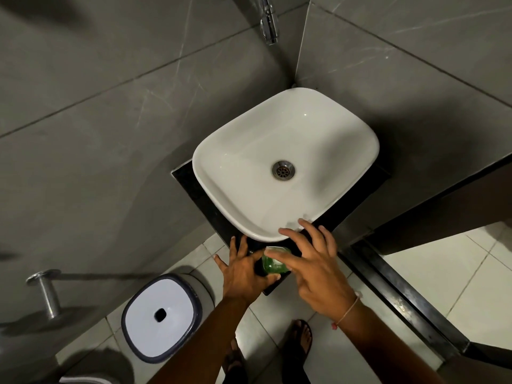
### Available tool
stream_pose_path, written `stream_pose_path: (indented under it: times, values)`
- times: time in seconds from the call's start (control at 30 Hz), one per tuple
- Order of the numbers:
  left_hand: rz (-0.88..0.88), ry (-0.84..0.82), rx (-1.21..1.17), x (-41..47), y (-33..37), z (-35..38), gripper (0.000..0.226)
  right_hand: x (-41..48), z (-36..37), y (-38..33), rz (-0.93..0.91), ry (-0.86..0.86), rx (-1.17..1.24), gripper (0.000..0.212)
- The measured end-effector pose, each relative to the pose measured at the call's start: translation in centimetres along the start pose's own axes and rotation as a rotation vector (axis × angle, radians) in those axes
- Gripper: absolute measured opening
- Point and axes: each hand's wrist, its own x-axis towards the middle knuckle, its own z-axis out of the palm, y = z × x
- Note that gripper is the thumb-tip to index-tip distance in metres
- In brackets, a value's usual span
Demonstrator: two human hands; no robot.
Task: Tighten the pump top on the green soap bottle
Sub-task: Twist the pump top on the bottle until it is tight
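A grey-tiled bathroom is surrounding the sink (285, 162); just in front of it the green soap bottle (273, 265) is standing while the left hand (243, 268) and right hand (313, 261) are spreading open beside it, not gripping; next, likely steadying and twisting the pump top (277, 252)

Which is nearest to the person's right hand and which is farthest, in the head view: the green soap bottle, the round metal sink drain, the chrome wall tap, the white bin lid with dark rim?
From the right hand:
1. Green soap bottle, just under its fingers, on the black counter's front corner.
2. Round metal sink drain, in the white basin, beyond the hand.
3. White bin lid with dark rim, on the floor, lower left.
4. Chrome wall tap, at the top.
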Motion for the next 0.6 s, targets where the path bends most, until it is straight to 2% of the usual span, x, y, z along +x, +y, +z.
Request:
stream_pose_path:
  times: [0.2, 0.27, 0.33, 0.4, 0.5, 0.6]
  values:
    - [0.002, 0.003, 0.017, 0.0, 0.0, 0.1, 0.069, 1.8, -0.8, 1.1, -0.177, -0.163, -0.176, 0.083]
    - [0.002, 0.001, 0.031, 0.1, 0.0, 0.1, 0.069, 2.0, -0.9, 1.3, -0.181, -0.17, -0.183, 0.069]
    - [0.003, 0.0, 0.042, 0.0, 0.0, 0.1, 0.069, 2.1, -0.9, 1.6, -0.166, -0.09, -0.171, 0.043]
    - [0.005, 0.002, 0.038, 0.0, 0.0, 0.0, 0.067, 2.3, -0.9, 1.8, -0.13, -0.011, -0.163, 0.031]
    - [0.006, 0.005, 0.039, -0.1, 0.0, -0.1, 0.067, 2.3, -0.8, 1.4, 0.02, 0.066, -0.121, 0.045]
    - [0.001, 0.008, 0.03, 0.0, 0.0, -0.1, 0.068, 1.4, -0.4, 0.5, 0.174, 0.155, -0.091, 0.045]
